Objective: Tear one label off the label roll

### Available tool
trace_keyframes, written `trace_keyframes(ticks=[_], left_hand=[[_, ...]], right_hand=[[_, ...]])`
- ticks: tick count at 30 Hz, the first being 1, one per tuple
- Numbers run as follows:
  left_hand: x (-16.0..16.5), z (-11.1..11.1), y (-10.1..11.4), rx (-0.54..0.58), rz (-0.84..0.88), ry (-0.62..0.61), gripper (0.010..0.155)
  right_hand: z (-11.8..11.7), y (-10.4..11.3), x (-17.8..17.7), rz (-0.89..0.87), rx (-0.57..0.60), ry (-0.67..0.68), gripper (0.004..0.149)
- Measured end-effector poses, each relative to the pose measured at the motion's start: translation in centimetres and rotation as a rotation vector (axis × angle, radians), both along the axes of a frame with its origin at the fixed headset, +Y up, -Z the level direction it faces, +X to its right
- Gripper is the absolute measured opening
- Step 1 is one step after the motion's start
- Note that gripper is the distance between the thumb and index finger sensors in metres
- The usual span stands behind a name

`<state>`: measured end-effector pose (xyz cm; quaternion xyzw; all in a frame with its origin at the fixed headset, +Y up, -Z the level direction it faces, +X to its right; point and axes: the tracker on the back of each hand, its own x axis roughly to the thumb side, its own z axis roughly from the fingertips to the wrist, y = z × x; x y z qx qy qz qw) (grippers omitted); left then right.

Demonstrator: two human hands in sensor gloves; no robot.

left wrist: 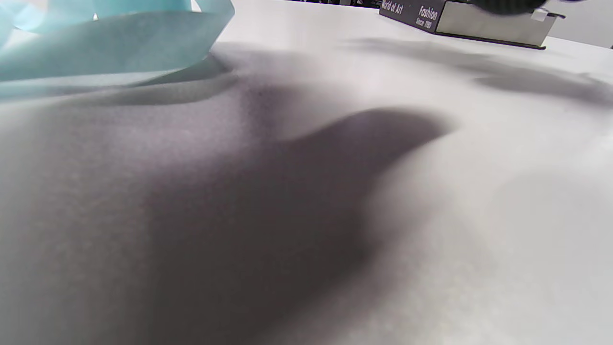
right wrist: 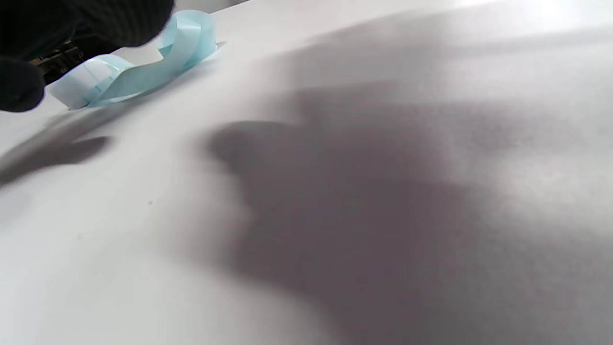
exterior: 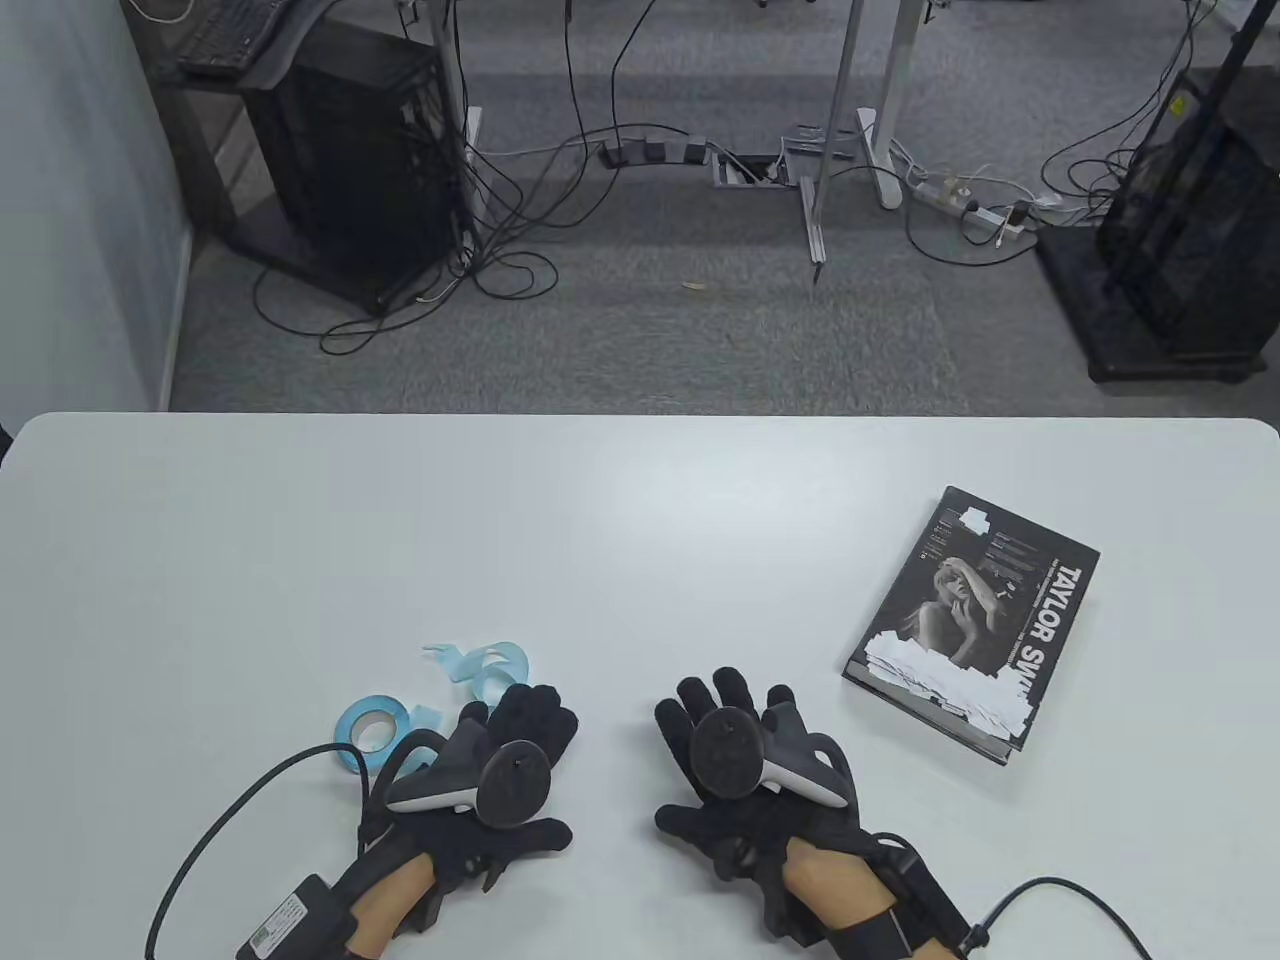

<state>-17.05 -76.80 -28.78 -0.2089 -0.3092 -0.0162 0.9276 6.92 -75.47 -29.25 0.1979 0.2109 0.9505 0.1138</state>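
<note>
A light blue label roll (exterior: 368,728) lies flat on the white table (exterior: 640,520), just left of my left wrist. Its loose curled backing strip (exterior: 485,668) lies beyond the roll, close to my left fingertips. My left hand (exterior: 530,715) rests palm down with the fingers spread and holds nothing. My right hand (exterior: 725,705) rests palm down to its right, also spread and holding nothing. The strip shows in the left wrist view (left wrist: 110,43) and in the right wrist view (right wrist: 143,67), where the left glove (right wrist: 72,24) shows at the top left.
A black book (exterior: 975,625) lies at the right of the table, with several white labels (exterior: 950,680) stuck on its cover. Its spine shows in the left wrist view (left wrist: 459,19). The floor beyond the far edge holds desk legs, cables and a computer tower.
</note>
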Motion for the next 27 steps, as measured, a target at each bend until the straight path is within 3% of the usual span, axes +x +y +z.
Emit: trace_keyframes(ticks=[8,15,19,27], left_hand=[[-0.9,-0.2,0.8,0.04,-0.003,0.022,0.098],[-0.8,-0.1,0.7,0.043,-0.006,0.014,0.098],[-0.7,-0.1,0.6,0.033,-0.009,0.014,0.098],[-0.6,0.0,0.6,0.037,-0.003,0.004,0.098]], right_hand=[[0.0,-0.3,-0.3,-0.009,-0.008,0.004,0.088],[-1.2,-0.1,1.9,-0.038,-0.015,-0.084,0.087],[-2.4,0.8,4.8,-0.068,0.015,-0.188,0.087],[-4.9,1.6,14.0,-0.15,0.064,-0.532,0.087]])
